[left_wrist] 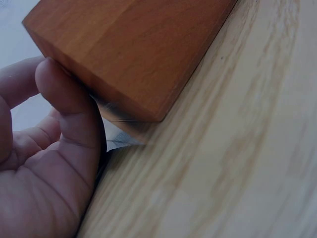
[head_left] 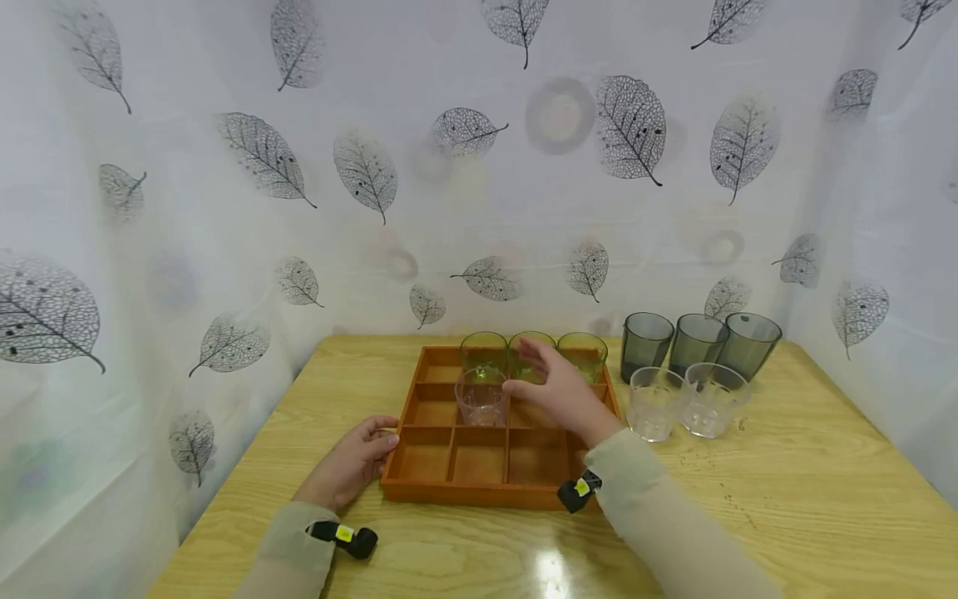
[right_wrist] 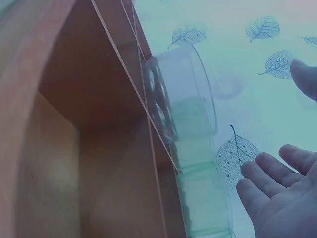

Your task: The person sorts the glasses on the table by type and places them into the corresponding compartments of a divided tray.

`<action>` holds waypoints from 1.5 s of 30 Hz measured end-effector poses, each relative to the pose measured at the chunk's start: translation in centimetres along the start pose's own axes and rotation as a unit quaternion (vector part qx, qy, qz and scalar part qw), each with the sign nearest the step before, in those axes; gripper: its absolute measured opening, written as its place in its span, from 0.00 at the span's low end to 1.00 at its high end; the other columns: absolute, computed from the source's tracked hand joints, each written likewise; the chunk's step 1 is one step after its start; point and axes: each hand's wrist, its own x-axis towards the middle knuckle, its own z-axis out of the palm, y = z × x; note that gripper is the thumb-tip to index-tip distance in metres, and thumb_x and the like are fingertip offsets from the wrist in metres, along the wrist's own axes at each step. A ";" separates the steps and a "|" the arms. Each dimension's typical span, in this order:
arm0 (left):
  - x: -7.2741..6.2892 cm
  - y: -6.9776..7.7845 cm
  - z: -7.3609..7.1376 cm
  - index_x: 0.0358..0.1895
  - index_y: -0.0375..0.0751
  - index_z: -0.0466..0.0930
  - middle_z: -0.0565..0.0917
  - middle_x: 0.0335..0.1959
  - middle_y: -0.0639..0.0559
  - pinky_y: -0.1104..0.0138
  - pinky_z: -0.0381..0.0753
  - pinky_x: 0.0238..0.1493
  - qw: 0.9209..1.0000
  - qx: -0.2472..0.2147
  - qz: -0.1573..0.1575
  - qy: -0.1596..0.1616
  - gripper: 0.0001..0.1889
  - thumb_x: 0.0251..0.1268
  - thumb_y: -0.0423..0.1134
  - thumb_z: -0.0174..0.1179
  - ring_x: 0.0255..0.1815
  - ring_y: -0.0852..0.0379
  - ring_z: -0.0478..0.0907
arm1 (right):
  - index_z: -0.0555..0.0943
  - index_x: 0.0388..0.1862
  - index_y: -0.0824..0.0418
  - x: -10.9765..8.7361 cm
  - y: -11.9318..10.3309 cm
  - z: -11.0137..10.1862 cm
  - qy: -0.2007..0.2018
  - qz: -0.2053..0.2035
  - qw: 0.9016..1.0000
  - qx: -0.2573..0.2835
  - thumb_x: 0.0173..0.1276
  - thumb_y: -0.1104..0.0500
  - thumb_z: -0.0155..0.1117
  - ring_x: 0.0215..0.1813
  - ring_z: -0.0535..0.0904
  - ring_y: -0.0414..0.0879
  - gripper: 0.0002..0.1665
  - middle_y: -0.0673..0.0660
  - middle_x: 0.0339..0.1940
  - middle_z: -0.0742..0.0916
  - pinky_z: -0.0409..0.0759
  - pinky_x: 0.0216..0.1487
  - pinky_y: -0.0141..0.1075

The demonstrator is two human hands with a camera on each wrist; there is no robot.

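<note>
The head view is bright — a shiny white spot [head_left: 552, 570] glows on the table [head_left: 441, 549] near 6 o'clock. The left wrist view is dim, blurry toward 4 o'clock; the right one looks hazy and blue-green.

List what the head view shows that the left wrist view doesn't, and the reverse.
Only the head view: the right hand, three green glasses, three grey glasses, three clear glasses, and the compartments of the wooden tray. Only the left wrist view: the creased palm of the left hand, up close. Both: the left hand at the wooden tray, and the tabletop.
</note>
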 end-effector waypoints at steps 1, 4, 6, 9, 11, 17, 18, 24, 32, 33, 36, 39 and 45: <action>0.0 0.0 0.0 0.70 0.30 0.58 0.77 0.46 0.47 0.69 0.74 0.35 1.000 0.000 0.000 0.001 0.26 0.79 0.39 0.55 0.34 0.59 0.73 | 0.56 0.82 0.54 -0.1 0.0 -0.3 -0.001 0.000 1.000 0.003 0.60 0.32 0.73 0.77 0.62 0.57 0.61 0.55 0.77 0.68 0.60 0.74 0.53; -0.1 0.0 0.0 0.71 0.30 0.58 0.77 0.45 0.47 0.69 0.74 0.34 1.000 0.000 -0.001 0.004 0.26 0.79 0.39 0.55 0.33 0.59 0.73 | 0.55 0.82 0.53 -0.2 0.1 -1.1 0.003 0.000 1.000 0.006 0.60 0.32 0.73 0.77 0.62 0.56 0.61 0.55 0.78 0.68 0.60 0.73 0.54; 0.0 0.0 0.0 0.71 0.30 0.58 0.76 0.45 0.47 0.69 0.74 0.35 1.000 0.003 -0.002 0.007 0.26 0.79 0.39 0.55 0.34 0.59 0.72 | 0.55 0.82 0.53 -0.3 0.3 -1.6 0.006 -0.004 1.000 0.005 0.61 0.33 0.72 0.77 0.62 0.56 0.60 0.56 0.78 0.67 0.60 0.73 0.54; 0.0 0.1 0.0 0.71 0.30 0.58 0.76 0.44 0.48 0.68 0.73 0.35 1.000 0.008 -0.005 0.011 0.27 0.79 0.39 0.55 0.35 0.57 0.72 | 0.55 0.82 0.54 -0.6 0.2 -2.3 0.012 -0.010 1.000 0.006 0.62 0.35 0.73 0.77 0.62 0.57 0.59 0.58 0.79 0.66 0.60 0.73 0.54; 0.0 0.0 0.0 0.71 0.30 0.58 0.75 0.45 0.48 0.68 0.73 0.36 1.000 0.011 -0.006 0.013 0.27 0.79 0.39 0.55 0.35 0.57 0.71 | 0.54 0.83 0.54 -0.8 0.2 -3.0 0.012 -0.013 1.000 0.003 0.63 0.36 0.73 0.78 0.61 0.57 0.58 0.59 0.79 0.66 0.59 0.73 0.54; 0.0 -0.1 0.0 0.71 0.31 0.59 0.75 0.43 0.48 0.68 0.73 0.35 1.000 0.013 -0.005 0.013 0.26 0.79 0.38 0.55 0.34 0.57 0.71 | 0.53 0.83 0.54 -1.6 0.6 -5.2 0.018 -0.010 1.000 -0.021 0.64 0.36 0.71 0.78 0.60 0.57 0.58 0.56 0.79 0.65 0.58 0.74 0.54; 0.0 -0.1 0.0 0.71 0.31 0.59 0.75 0.43 0.48 0.68 0.73 0.35 1.000 0.014 -0.005 0.013 0.26 0.79 0.38 0.55 0.34 0.57 0.70 | 0.53 0.83 0.55 -1.8 0.7 -5.6 0.021 -0.011 0.999 -0.025 0.64 0.36 0.71 0.78 0.60 0.57 0.58 0.56 0.79 0.65 0.58 0.74 0.53; 0.1 -0.3 -0.2 0.70 0.30 0.60 0.74 0.42 0.49 0.68 0.73 0.35 1.000 0.011 -0.004 0.014 0.26 0.78 0.38 0.56 0.34 0.57 0.70 | 0.52 0.83 0.56 -2.9 1.0 -7.9 0.028 -0.009 0.998 -0.047 0.66 0.38 0.71 0.79 0.58 0.59 0.57 0.59 0.80 0.64 0.56 0.75 0.54; 0.1 -0.2 -0.1 0.69 0.30 0.60 0.75 0.41 0.49 0.67 0.73 0.34 1.000 0.011 -0.002 0.016 0.25 0.79 0.37 0.56 0.33 0.57 0.70 | 0.49 0.84 0.53 -5.0 1.4 -11.0 0.033 0.001 0.995 -0.090 0.70 0.40 0.68 0.79 0.56 0.62 0.55 0.59 0.81 0.61 0.58 0.72 0.61; 0.1 -0.2 -0.1 0.69 0.30 0.60 0.75 0.41 0.49 0.67 0.73 0.34 1.000 0.011 -0.002 0.016 0.24 0.79 0.37 0.55 0.33 0.57 0.70 | 0.49 0.84 0.53 -5.3 1.5 -11.4 0.036 0.004 0.995 -0.095 0.70 0.40 0.67 0.79 0.56 0.63 0.55 0.59 0.81 0.61 0.58 0.71 0.62; 0.1 -0.1 -0.1 0.69 0.30 0.60 0.75 0.42 0.49 0.68 0.73 0.35 1.000 0.012 -0.003 0.016 0.24 0.79 0.37 0.55 0.34 0.57 0.70 | 0.48 0.84 0.53 -6.1 1.8 -12.6 0.040 0.009 0.994 -0.102 0.71 0.41 0.67 0.79 0.55 0.65 0.54 0.60 0.81 0.60 0.58 0.70 0.64; 0.1 -0.2 -0.1 0.69 0.30 0.59 0.75 0.43 0.48 0.67 0.73 0.35 1.000 0.012 -0.004 0.014 0.25 0.79 0.37 0.55 0.34 0.57 0.70 | 0.47 0.84 0.54 -7.0 2.2 -13.9 0.044 0.015 0.993 -0.111 0.72 0.42 0.66 0.79 0.54 0.67 0.54 0.61 0.82 0.59 0.58 0.70 0.65; 0.2 -0.3 -0.2 0.70 0.30 0.59 0.75 0.44 0.48 0.67 0.73 0.35 1.000 0.012 -0.002 0.011 0.26 0.78 0.39 0.56 0.35 0.57 0.71 | 0.45 0.85 0.55 -8.4 3.7 -16.1 0.058 0.031 0.986 -0.150 0.73 0.40 0.65 0.76 0.55 0.72 0.55 0.65 0.82 0.57 0.58 0.66 0.69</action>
